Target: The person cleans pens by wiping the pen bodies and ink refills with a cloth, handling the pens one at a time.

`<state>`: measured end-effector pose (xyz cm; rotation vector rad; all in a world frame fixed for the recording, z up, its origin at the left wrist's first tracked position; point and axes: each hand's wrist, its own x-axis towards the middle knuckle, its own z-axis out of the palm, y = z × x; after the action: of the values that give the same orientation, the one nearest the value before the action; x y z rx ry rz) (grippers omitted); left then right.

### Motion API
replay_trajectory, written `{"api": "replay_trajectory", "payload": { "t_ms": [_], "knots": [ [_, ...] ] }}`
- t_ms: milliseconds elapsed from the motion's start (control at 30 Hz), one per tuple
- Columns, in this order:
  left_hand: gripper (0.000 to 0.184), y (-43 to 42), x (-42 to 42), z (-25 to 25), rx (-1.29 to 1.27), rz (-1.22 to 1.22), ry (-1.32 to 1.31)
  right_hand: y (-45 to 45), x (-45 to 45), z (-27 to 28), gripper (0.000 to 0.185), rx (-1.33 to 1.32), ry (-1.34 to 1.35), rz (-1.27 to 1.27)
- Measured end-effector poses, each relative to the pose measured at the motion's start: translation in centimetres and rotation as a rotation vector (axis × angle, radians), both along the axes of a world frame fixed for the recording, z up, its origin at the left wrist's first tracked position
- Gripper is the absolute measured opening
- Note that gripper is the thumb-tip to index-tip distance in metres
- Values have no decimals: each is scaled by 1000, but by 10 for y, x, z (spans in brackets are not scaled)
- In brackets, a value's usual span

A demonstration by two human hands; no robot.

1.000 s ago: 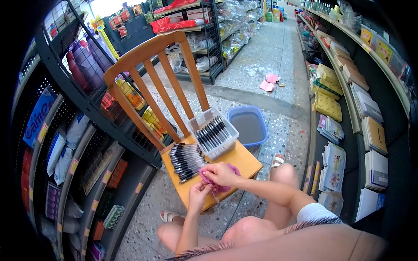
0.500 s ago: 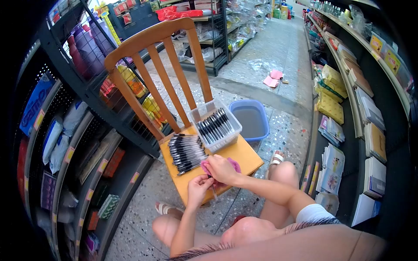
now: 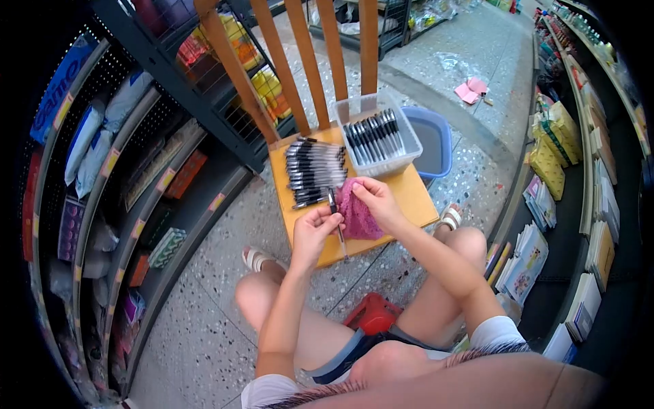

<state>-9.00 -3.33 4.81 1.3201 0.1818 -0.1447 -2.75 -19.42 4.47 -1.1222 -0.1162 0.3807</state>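
Observation:
My left hand (image 3: 316, 232) pinches a black-and-clear pen (image 3: 334, 208) near the front edge of the wooden chair seat (image 3: 405, 201). To its right, my right hand (image 3: 379, 202) has its fingers closed on a pink cloth (image 3: 360, 217), which hangs spread out beside the pen. Behind my hands, a row of several similar pens (image 3: 315, 167) lies on the seat. A clear plastic box (image 3: 398, 163) at the seat's back right holds several more pens (image 3: 373, 136).
A blue basin (image 3: 436, 146) of greyish water stands on the floor behind the chair. Stocked shelves (image 3: 218, 204) run along the left, with more shelves (image 3: 584, 225) on the right. Pink paper (image 3: 470, 90) lies on the aisle floor. A red object (image 3: 373, 313) is between the legs.
The view has tilted down. My right hand has moved apart from my left, and the cloth, earlier bunched around the pen, now hangs beside it with the pen uncovered.

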Motion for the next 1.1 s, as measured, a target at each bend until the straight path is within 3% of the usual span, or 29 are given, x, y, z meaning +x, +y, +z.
{"api": "replay_trajectory", "payload": {
  "t_ms": [200,500,700,1000,1100],
  "knots": [
    [16,-5,0,0,35,-7,-18,2,-4,-6,16,172,-44,153],
    [24,-15,-2,-15,48,-7,-60,7,-5,-3,20,111,14,58],
    [22,-10,-12,-15,352,-84,37,3,3,-4,21,135,31,-67],
    [14,-15,-15,-17,85,-8,-22,9,-9,-6,21,71,68,27],
    [14,-15,-18,-18,124,-41,29,10,-15,-8,20,10,61,67]
  ]
}}
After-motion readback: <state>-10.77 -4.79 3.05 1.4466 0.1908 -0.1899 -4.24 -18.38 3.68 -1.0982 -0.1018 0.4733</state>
